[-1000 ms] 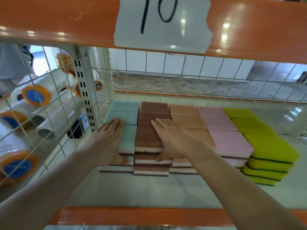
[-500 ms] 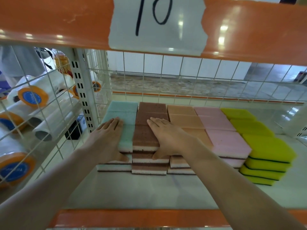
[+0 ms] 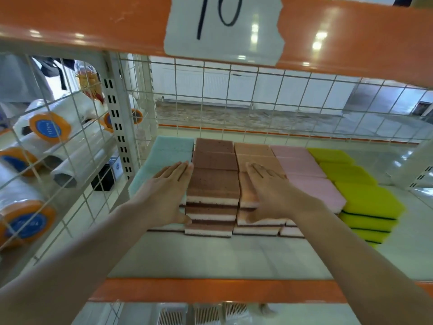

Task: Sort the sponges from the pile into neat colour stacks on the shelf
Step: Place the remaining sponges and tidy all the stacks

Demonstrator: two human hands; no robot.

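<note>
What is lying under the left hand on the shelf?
The left hand rests flat on the light blue sponges. The front sponges beneath it are mostly covered.

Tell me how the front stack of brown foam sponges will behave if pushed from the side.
The front stack of brown foam sponges looks soft and light, so it would probably squash a little before sliding. Its layers sit slightly stepped, so they may shear apart rather than move together. Flat blocks; rolling seems unlikely.

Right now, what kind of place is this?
Probably a stockroom or shop storage area. A metal rack with an orange shelf beam carries a handwritten number label, sponges sit in colour stacks, and rolls of plastic film fill the next bay.
</note>
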